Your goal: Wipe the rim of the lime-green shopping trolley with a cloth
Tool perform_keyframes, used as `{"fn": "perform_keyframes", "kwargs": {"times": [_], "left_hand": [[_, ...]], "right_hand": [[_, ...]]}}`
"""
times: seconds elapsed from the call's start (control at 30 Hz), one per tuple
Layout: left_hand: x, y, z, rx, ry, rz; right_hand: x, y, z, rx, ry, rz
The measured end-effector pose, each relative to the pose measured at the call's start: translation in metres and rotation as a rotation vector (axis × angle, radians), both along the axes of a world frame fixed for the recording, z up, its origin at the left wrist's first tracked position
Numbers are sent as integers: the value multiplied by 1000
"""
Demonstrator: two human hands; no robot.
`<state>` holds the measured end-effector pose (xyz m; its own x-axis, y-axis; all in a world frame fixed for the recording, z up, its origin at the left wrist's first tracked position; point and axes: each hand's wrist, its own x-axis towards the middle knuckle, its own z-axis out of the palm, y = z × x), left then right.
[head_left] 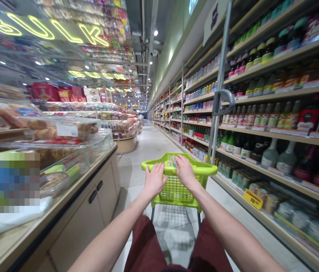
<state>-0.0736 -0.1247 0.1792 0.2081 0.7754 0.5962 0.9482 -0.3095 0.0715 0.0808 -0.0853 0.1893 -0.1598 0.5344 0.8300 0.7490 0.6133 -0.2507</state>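
Note:
A lime-green shopping cart (176,190) stands directly in front of me, its basket facing down the aisle. My left hand (156,178) lies over the left-centre of its green handle (206,169), fingers curled across the bar and thumb toward the middle. Right of centre, my right hand (185,170) bends over the same bar, and its fingertips reach past it over the basket. Close to those fingertips, a small item with a patterned wrapper (171,161) shows inside the basket; I cannot tell whether they touch it.
Shelves of bottles and cans (261,117) run along the right, with a grey pole (218,83) at their edge. On the left is a wooden counter (91,200) with packaged food and clear bins (97,145). The tiled aisle floor (148,134) stretches ahead, past a rounded display (125,143).

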Motion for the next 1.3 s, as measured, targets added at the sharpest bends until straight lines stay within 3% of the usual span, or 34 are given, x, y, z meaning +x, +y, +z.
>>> {"fn": "perform_keyframes", "kwargs": {"times": [0.13,0.27,0.37,0.47,0.53,0.63,0.77,0.9,1.03,1.13,1.3], "left_hand": [[1,3,8,17,-153,-12],[18,10,21,28,-184,-134],[35,14,28,-54,-155,-191],[41,16,29,-26,-112,-170],[34,17,28,8,-78,-153],[11,18,21,40,-104,-85],[-9,25,11,78,-187,-31],[19,29,10,128,-167,-152],[53,23,17,131,-26,-267],[36,22,20,125,7,-241],[-20,28,18,95,-167,16]], "right_hand": [[-28,-7,13,-202,78,159],[-22,-14,29,-473,294,308],[-7,-13,32,-395,343,278],[8,-10,24,-299,176,85],[16,-9,14,-277,27,-33],[21,-9,0,-200,-90,-98],[20,-7,-6,-102,45,-104],[20,-3,-3,-50,151,-80],[31,-1,0,-37,120,-78],[45,-2,-1,-66,34,-186],[60,-5,-13,-73,-38,-281]]}}
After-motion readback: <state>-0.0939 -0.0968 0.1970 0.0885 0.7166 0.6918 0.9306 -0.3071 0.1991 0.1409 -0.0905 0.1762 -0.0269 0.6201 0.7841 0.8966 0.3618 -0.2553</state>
